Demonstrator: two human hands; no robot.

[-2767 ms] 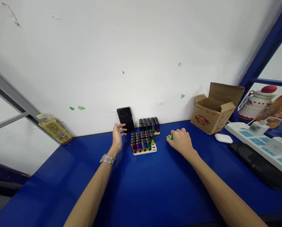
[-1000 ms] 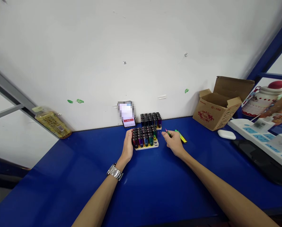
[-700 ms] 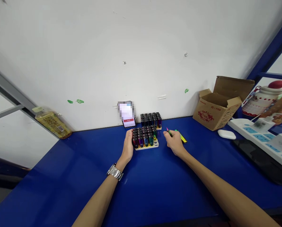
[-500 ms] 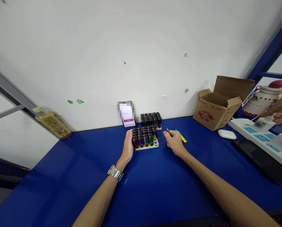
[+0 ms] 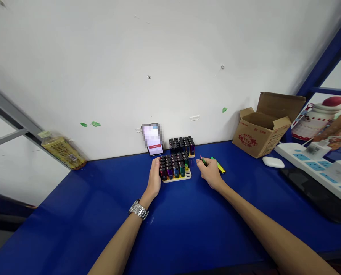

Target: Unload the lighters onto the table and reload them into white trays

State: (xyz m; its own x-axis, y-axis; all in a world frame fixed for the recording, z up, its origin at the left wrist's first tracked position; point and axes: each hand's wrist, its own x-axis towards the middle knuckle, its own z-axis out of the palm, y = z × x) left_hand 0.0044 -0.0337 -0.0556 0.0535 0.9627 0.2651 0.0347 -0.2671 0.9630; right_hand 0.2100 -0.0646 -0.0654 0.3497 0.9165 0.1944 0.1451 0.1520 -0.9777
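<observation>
A tray of several coloured lighters stands on the blue table, with a second tray of lighters behind it by the wall. My left hand rests against the left side of the near tray, fingers curled on it. My right hand is to the right of the tray, pinching a small lighter in its fingertips. Another green and yellow lighter lies on the table just behind that hand.
A phone with a lit screen leans on the white wall. A drink bottle lies at the left. An open cardboard box, a white earbud case, a power strip and a black device are at the right.
Since the earliest frame my left hand left the phone, now lit, and came to the tray's side. A green and yellow lighter now lies on the table. Over the last second, almost nothing moved.
</observation>
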